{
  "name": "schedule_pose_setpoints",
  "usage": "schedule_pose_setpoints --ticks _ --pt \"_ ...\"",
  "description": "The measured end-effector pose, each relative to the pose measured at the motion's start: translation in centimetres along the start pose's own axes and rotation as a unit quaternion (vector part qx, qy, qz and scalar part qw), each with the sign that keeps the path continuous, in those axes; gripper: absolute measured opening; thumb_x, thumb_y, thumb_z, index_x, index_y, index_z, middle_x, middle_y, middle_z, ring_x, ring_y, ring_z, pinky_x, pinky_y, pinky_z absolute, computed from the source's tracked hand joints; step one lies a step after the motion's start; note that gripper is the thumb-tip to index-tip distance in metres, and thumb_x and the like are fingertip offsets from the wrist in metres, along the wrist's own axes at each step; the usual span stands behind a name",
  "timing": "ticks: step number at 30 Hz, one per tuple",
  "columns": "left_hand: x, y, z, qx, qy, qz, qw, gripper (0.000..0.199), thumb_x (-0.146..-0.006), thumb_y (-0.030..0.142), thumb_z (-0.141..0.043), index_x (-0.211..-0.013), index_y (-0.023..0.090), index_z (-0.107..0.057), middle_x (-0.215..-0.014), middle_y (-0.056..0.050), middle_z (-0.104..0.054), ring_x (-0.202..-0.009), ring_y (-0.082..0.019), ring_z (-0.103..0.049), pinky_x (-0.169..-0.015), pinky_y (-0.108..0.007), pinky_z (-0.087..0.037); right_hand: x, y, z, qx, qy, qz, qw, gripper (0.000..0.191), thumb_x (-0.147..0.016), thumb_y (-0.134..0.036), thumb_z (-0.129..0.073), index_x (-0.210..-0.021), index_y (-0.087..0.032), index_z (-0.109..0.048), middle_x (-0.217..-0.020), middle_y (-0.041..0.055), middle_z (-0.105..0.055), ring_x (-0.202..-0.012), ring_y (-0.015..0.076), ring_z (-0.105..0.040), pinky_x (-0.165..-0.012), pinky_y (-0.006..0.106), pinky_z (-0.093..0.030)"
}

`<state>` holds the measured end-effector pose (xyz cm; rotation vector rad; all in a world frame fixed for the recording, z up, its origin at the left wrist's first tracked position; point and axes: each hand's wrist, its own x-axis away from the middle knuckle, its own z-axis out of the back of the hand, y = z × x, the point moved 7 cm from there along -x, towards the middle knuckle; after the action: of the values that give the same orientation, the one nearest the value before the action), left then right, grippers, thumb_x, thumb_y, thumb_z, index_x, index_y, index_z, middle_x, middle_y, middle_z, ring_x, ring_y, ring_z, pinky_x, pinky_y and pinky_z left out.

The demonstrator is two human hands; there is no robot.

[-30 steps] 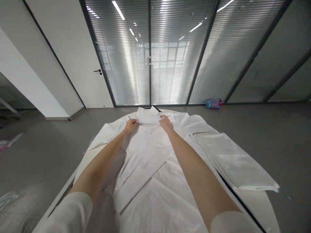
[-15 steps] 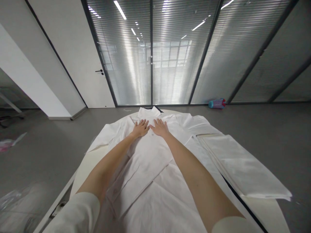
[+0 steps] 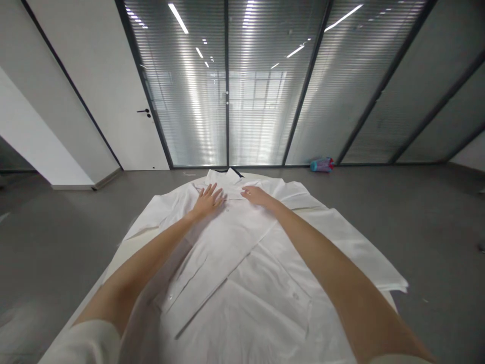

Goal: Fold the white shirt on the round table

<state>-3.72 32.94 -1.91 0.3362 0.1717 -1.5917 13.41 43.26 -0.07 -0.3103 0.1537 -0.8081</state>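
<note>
A long white shirt with buttons lies spread out, front up, its collar at the far end. On the left of its upper chest, my left hand rests open with the fingers spread. My right hand is at the right of the chest, just below the collar, turned sideways with its fingers bent together on the cloth. Its fingertips appear to pinch the shirt front, though the grip is partly hidden. The right sleeve stretches out toward the lower right.
Under the shirt is a pale rounded table. Grey floor surrounds it. Beyond stand a glass partition with blinds and a white door. A blue and red package lies by the partition.
My right hand has moved away from the left one, turned sideways, and its fingers have drawn together. The left hand stays spread on the chest. The view has shifted to the right.
</note>
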Motion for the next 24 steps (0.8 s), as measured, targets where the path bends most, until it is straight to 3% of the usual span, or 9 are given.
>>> schedule_pose_setpoints --ticks 4,8,11,14,16,19,21,24 --pt "4.8 4.9 2.8 0.046 -0.054 -0.107 0.992 0.053 -0.103 0.049 -0.034 -0.145 0.024 -0.051 -0.158 -0.009 -0.040 -0.148 -0.028 -0.033 -0.120 -0.052 -0.025 8.0 0.7 1.6 0.002 -0.006 0.073 0.997 0.045 -0.100 -0.041 -0.049 -0.135 -0.017 -0.061 -0.137 0.0118 -0.063 -0.127 0.0252 -0.057 -0.110 0.035 -0.040" --pt "10.7 8.5 4.8 0.061 -0.082 -0.143 0.984 0.057 -0.102 0.057 -0.032 -0.148 0.028 -0.047 -0.159 -0.006 -0.038 -0.149 -0.028 -0.029 -0.121 -0.053 -0.022 18.0 -0.3 -0.7 -0.001 -0.032 0.140 0.990 0.060 -0.100 -0.057 -0.043 -0.145 -0.019 -0.053 -0.153 0.0137 -0.047 -0.142 0.0277 -0.042 -0.118 0.044 -0.032" --pt "14.4 9.7 4.4 0.071 -0.111 -0.137 0.982 0.060 -0.102 0.058 -0.031 -0.154 0.029 -0.039 -0.161 -0.006 -0.033 -0.151 -0.029 -0.025 -0.121 -0.053 -0.021 23.4 -1.0 -3.4 0.006 -0.070 0.137 0.988 0.070 -0.099 -0.063 -0.036 -0.153 -0.019 -0.042 -0.162 0.0127 -0.029 -0.151 0.0276 -0.024 -0.122 0.044 -0.023" --pt "16.7 10.4 3.0 0.057 -0.152 -0.142 0.976 0.064 -0.100 0.059 -0.035 -0.156 0.030 -0.034 -0.163 -0.007 -0.028 -0.150 -0.032 -0.025 -0.121 -0.054 -0.020 25.8 -1.6 -4.6 0.023 -0.072 0.112 0.991 0.066 -0.101 -0.059 -0.035 -0.153 -0.021 -0.041 -0.164 0.0100 -0.025 -0.153 0.0273 -0.016 -0.124 0.045 -0.016" --pt "17.3 10.9 2.9 0.038 -0.141 -0.143 0.979 0.062 -0.099 0.058 -0.040 -0.154 0.030 -0.038 -0.162 -0.008 -0.032 -0.149 -0.033 -0.029 -0.120 -0.053 -0.022 26.3 -1.9 -4.0 0.024 -0.048 0.099 0.994 0.058 -0.102 -0.054 -0.036 -0.150 -0.022 -0.047 -0.161 0.0096 -0.033 -0.151 0.0265 -0.022 -0.123 0.045 -0.019" --pt "17.3 13.2 4.5 0.036 -0.080 -0.160 0.983 0.049 -0.102 0.049 -0.041 -0.143 0.026 -0.054 -0.152 -0.010 -0.048 -0.140 -0.029 -0.044 -0.116 -0.046 -0.031 26.9 -1.4 -1.3 0.016 0.016 0.044 0.999 0.045 -0.103 -0.038 -0.037 -0.137 -0.019 -0.059 -0.143 0.0129 -0.056 -0.134 0.0240 -0.049 -0.112 0.038 -0.036" --pt "17.3 16.5 5.9 0.061 -0.047 -0.206 0.976 0.040 -0.104 0.040 -0.040 -0.133 0.023 -0.061 -0.140 -0.010 -0.059 -0.128 -0.024 -0.054 -0.109 -0.041 -0.039 28.1 0.1 0.5 0.033 0.032 -0.037 0.998 0.036 -0.100 -0.029 -0.040 -0.120 -0.018 -0.068 -0.120 0.0135 -0.070 -0.112 0.0231 -0.064 -0.096 0.033 -0.046" --pt "17.7 23.1 6.8 0.100 -0.049 -0.312 0.944 0.029 -0.103 0.029 -0.043 -0.119 0.021 -0.066 -0.119 -0.008 -0.069 -0.109 -0.020 -0.064 -0.097 -0.034 -0.047 31.7 2.6 1.3 0.082 -0.026 -0.147 0.985 0.022 -0.094 -0.032 -0.053 -0.091 -0.019 -0.070 -0.093 0.0125 -0.074 -0.089 0.0244 -0.069 -0.075 0.030 -0.046"
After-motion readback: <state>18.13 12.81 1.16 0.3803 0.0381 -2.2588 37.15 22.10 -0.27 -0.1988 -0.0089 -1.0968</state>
